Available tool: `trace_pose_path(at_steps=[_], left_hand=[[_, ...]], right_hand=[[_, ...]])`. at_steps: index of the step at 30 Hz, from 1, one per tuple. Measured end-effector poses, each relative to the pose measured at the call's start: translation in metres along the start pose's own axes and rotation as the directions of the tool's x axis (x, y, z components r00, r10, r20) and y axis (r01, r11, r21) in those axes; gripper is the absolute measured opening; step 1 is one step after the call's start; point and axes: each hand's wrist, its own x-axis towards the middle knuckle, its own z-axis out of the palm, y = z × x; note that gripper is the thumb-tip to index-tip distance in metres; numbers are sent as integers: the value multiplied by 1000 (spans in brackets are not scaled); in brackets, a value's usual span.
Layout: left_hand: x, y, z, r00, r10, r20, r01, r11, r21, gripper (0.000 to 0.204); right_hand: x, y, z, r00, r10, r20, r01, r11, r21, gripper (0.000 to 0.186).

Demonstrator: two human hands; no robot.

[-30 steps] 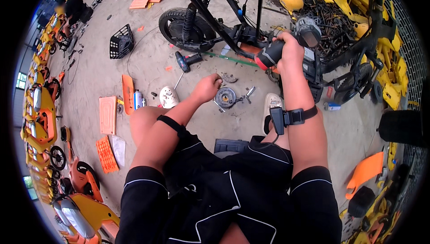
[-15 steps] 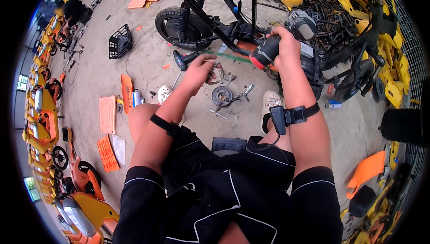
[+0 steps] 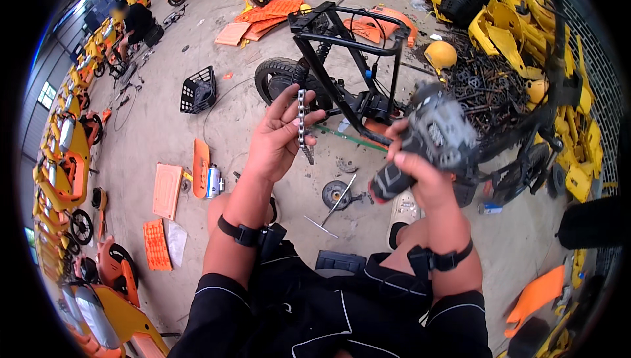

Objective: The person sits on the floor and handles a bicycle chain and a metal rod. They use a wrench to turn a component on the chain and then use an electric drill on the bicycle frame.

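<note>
A short length of metal roller chain [image 3: 302,118] hangs from my left hand [image 3: 275,138], which grips it between thumb and fingers. My right hand [image 3: 424,173] is wrapped round the handle of a grey and black cordless impact wrench [image 3: 439,128], smeared by motion. Beyond both hands stands a stripped black scooter frame [image 3: 351,46] with its rear wheel [image 3: 271,74]. On the floor below the hands lies a round dark metal part [image 3: 335,195], with a T-handle wrench [image 3: 322,226] lying across and beside it.
A black basket [image 3: 198,90], orange panels [image 3: 167,190] and a spray can [image 3: 213,182] lie to the left. Dark metal scrap [image 3: 483,82], a yellow helmet [image 3: 440,54] and yellow body panels [image 3: 499,33] are heaped at the far right. Another person [image 3: 135,20] sits far left.
The view has shifted upward. My left hand has risen with the chain, which now hangs straight. The impact wrench has come nearer and turned. The T-handle wrench lies more fully in sight.
</note>
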Motion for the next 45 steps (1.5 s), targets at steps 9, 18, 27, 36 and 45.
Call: trace_pose_path(at_steps=[9,18,27,36,45], left_hand=[[2,3,4,994,108,23,-111,975,191,83],[6,-10,15,971,217,97,-238,881,408,80],[-4,-6,11,958,273,87,-280,823,494,78],[3,9,-6,959,267,-99,-208,895,394,77],[0,21,-15,978,57,-202,-77,993,-93,55]], right_hand=[[-21,34,20,927,164,338,46,844,-534,31],[6,54,34,955,122,270,74,783,-617,34],[6,52,49,957,102,271,72,824,-562,40],[4,68,52,947,167,275,10,839,-544,42],[11,72,54,921,267,282,-93,858,-506,37]])
